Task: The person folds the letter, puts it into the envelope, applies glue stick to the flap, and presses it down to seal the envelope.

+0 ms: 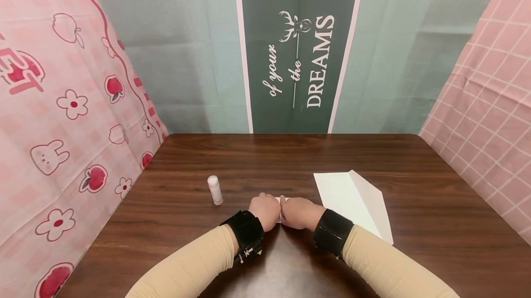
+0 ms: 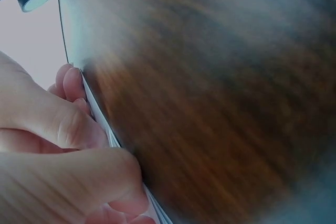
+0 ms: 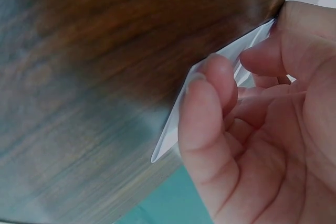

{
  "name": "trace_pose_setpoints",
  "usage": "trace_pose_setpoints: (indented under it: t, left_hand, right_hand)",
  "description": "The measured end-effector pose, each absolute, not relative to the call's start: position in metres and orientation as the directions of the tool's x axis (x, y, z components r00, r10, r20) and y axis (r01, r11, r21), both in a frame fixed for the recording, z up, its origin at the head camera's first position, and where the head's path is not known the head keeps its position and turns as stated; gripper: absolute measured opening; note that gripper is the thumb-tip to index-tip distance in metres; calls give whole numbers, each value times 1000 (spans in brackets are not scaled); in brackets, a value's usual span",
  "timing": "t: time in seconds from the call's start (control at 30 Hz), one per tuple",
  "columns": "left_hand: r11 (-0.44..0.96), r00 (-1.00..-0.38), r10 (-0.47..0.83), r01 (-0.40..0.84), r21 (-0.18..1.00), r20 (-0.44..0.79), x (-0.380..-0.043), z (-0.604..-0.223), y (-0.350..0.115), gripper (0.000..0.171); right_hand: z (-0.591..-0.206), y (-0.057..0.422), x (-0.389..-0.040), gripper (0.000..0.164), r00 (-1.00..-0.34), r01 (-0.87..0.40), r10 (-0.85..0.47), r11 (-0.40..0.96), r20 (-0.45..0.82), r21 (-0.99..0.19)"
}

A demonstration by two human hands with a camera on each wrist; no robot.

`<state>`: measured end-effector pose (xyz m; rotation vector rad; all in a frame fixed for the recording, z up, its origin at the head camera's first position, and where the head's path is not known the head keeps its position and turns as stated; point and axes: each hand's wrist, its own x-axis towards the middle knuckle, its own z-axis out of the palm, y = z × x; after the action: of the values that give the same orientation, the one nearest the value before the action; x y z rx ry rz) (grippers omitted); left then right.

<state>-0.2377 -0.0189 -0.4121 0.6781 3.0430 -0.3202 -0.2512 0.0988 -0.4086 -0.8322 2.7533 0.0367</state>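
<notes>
Side by side at the near middle of the table, my left hand and right hand meet over a small folded piece of white paper. Both hands pinch it with bent fingers and thumbs close together. Seen from the left wrist, the layered edge of the paper runs along under the fingertips. From the right wrist, a pointed end of the paper sticks out past the right fingers. Most of the paper is hidden by the hands.
A white capped tube, like a glue stick, stands left of the hands. To the right lies a larger creased sheet of white paper, partly behind the right wrist. The brown wooden table ends at a hanging green cloth; pink cloths hang at both sides.
</notes>
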Motion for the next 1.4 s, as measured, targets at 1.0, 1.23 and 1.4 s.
trace_pose_setpoints:
  t: [1.0,1.23,1.4]
  left_hand:
    - [899,-926,374,374,-228,-45,-235,-407,-13,16]
    - [907,-935,353,353,-227,-43,-234,-408,-13,18]
    - [914,-943,327,331,-234,-57,-234,-409,-12,20]
  right_hand:
    - [-407,96,-251,49,-803,-548,-539,836,-253,-41]
    - [-407,96,-250,50,-804,-549,-542,835,-245,-45]
    - [-405,96,-248,51,-803,-553,-544,832,-243,-36]
